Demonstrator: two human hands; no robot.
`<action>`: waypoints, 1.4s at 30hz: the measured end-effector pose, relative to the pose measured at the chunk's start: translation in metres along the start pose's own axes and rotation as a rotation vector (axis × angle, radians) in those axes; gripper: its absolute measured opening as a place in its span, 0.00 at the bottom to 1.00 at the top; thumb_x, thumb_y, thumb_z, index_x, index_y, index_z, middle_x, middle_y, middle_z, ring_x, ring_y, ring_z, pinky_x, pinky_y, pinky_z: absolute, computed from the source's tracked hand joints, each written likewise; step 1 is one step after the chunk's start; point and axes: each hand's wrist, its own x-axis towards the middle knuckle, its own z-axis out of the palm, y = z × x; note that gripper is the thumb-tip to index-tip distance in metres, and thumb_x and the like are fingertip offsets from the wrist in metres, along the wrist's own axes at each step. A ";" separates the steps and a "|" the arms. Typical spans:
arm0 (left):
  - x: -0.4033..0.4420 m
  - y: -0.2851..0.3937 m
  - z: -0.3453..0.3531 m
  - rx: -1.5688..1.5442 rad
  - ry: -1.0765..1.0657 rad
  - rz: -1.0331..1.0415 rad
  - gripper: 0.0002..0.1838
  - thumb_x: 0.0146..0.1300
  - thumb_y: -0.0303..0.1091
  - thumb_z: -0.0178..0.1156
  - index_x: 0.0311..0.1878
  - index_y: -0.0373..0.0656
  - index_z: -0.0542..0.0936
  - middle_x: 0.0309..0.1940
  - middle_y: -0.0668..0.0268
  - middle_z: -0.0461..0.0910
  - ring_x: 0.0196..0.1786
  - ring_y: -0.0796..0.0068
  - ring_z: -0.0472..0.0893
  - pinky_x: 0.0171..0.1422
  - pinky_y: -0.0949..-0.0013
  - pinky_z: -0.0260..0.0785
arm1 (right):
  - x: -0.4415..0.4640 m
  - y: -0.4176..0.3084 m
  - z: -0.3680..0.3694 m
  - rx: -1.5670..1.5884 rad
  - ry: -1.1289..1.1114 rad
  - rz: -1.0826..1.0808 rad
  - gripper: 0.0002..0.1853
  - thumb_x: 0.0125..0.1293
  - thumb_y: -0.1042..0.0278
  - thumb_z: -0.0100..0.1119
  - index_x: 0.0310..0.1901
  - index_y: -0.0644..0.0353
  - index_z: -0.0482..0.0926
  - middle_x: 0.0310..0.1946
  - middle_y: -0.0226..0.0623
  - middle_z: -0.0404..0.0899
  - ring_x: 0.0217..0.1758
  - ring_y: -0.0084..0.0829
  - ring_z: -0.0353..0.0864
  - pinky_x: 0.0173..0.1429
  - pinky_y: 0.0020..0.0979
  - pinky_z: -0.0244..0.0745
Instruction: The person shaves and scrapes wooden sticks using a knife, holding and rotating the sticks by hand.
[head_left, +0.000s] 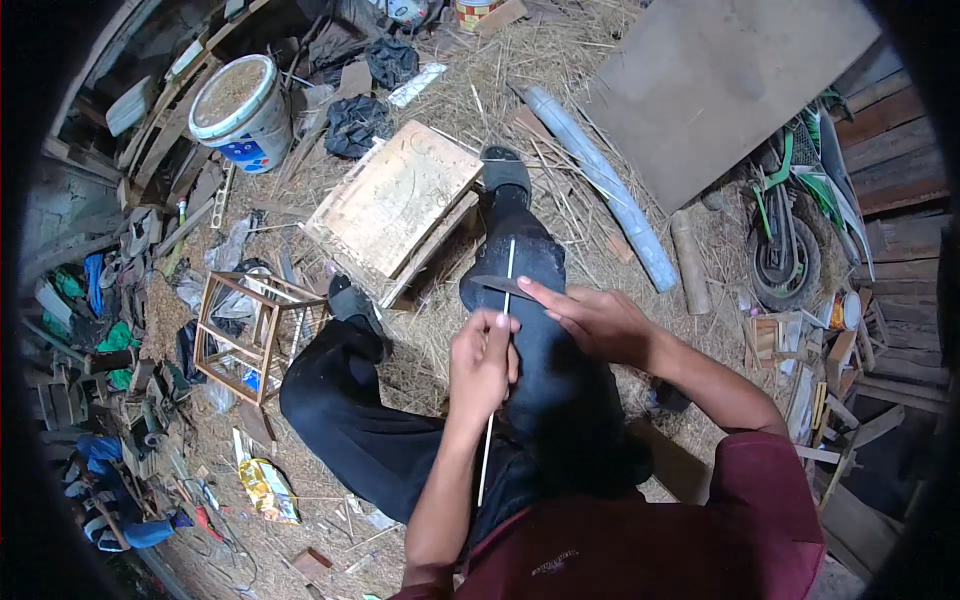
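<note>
A thin pale stick [489, 450] runs lengthwise over my right leg, its far end pointing away from me. My left hand [480, 365] is closed around it, with the thumb lying along the stick. My right hand [605, 325] grips a knife [492, 284]; the handle is hidden in the fingers. Its dark blade crosses the stick just beyond my left hand, above my knee, with the index finger stretched along it. Blade and stick appear to touch.
Beyond my feet stands a low wooden bench [400, 195]. Around it are a wooden frame [255, 330], a white bucket [240, 115], a bamboo pole [605, 190], a large board [725, 85] and a motorbike wheel [785, 255]. Another person [120, 500] is at lower left.
</note>
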 end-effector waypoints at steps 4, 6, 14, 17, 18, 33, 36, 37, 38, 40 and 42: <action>0.024 0.018 0.010 0.171 0.063 0.005 0.14 0.74 0.39 0.51 0.37 0.39 0.76 0.12 0.71 0.70 0.13 0.85 0.64 0.17 0.77 0.53 | -0.006 0.000 0.005 0.186 0.192 0.129 0.16 0.73 0.58 0.47 0.55 0.55 0.73 0.24 0.51 0.77 0.27 0.55 0.79 0.34 0.50 0.74; 0.030 0.013 0.011 0.270 0.105 0.108 0.13 0.72 0.36 0.52 0.36 0.37 0.77 0.14 0.66 0.73 0.15 0.82 0.69 0.20 0.73 0.57 | -0.004 -0.002 -0.002 0.137 0.122 0.222 0.16 0.74 0.54 0.46 0.45 0.59 0.75 0.23 0.54 0.78 0.29 0.58 0.80 0.35 0.52 0.74; 0.028 -0.002 0.009 0.495 0.155 0.283 0.10 0.70 0.31 0.52 0.36 0.34 0.77 0.18 0.51 0.77 0.21 0.68 0.80 0.26 0.64 0.66 | 0.007 -0.004 0.011 -0.136 0.021 0.257 0.19 0.73 0.51 0.47 0.34 0.60 0.71 0.14 0.51 0.73 0.20 0.55 0.76 0.28 0.52 0.72; 0.022 -0.008 0.012 0.414 0.162 0.385 0.08 0.71 0.31 0.51 0.38 0.36 0.76 0.16 0.51 0.75 0.18 0.68 0.78 0.24 0.63 0.64 | 0.003 -0.002 0.014 -0.320 0.072 0.164 0.22 0.72 0.46 0.47 0.30 0.58 0.72 0.14 0.46 0.76 0.20 0.48 0.81 0.25 0.45 0.75; 0.019 -0.007 0.013 0.443 0.154 0.343 0.08 0.71 0.31 0.51 0.38 0.37 0.76 0.16 0.52 0.74 0.18 0.68 0.77 0.23 0.63 0.63 | 0.000 -0.002 0.016 -0.390 0.128 0.141 0.22 0.72 0.45 0.47 0.29 0.56 0.71 0.12 0.43 0.74 0.18 0.45 0.80 0.24 0.42 0.74; -0.047 -0.030 -0.004 0.305 0.066 0.123 0.09 0.75 0.31 0.48 0.38 0.41 0.75 0.20 0.80 0.65 0.20 0.94 0.59 0.21 0.80 0.46 | 0.003 -0.002 0.016 -0.563 0.332 0.106 0.21 0.71 0.44 0.48 0.26 0.51 0.71 0.08 0.33 0.69 0.11 0.33 0.74 0.17 0.34 0.70; -0.034 -0.022 -0.005 0.365 0.077 0.113 0.11 0.75 0.33 0.48 0.38 0.39 0.76 0.21 0.77 0.67 0.22 0.92 0.62 0.23 0.79 0.50 | 0.000 0.003 0.020 -0.340 0.200 0.186 0.20 0.72 0.46 0.48 0.29 0.54 0.71 0.10 0.39 0.71 0.14 0.40 0.76 0.19 0.40 0.72; -0.024 -0.014 -0.002 0.394 0.089 0.161 0.11 0.75 0.33 0.48 0.38 0.38 0.76 0.21 0.74 0.69 0.23 0.88 0.64 0.25 0.76 0.54 | -0.004 0.001 0.024 -0.317 0.175 0.185 0.19 0.72 0.48 0.47 0.30 0.55 0.71 0.11 0.41 0.72 0.15 0.45 0.77 0.21 0.44 0.72; -0.012 -0.004 0.003 0.423 0.100 0.207 0.12 0.75 0.33 0.48 0.38 0.37 0.76 0.22 0.70 0.71 0.24 0.85 0.67 0.27 0.74 0.57 | -0.007 -0.001 0.025 -0.293 0.149 0.186 0.18 0.73 0.50 0.47 0.32 0.57 0.71 0.12 0.44 0.72 0.17 0.50 0.77 0.22 0.48 0.72; 0.009 0.005 0.008 0.474 0.114 0.277 0.12 0.74 0.33 0.47 0.38 0.35 0.76 0.24 0.63 0.75 0.26 0.75 0.73 0.31 0.69 0.63 | -0.006 -0.005 0.017 -0.258 0.070 0.197 0.19 0.73 0.50 0.46 0.34 0.58 0.70 0.14 0.47 0.74 0.19 0.53 0.78 0.23 0.50 0.73; 0.022 0.006 0.010 0.516 0.121 0.321 0.13 0.74 0.33 0.47 0.38 0.34 0.75 0.27 0.55 0.78 0.30 0.64 0.79 0.37 0.64 0.67 | -0.004 -0.007 0.012 -0.240 0.025 0.215 0.19 0.73 0.49 0.46 0.34 0.59 0.71 0.15 0.48 0.75 0.19 0.53 0.79 0.23 0.50 0.73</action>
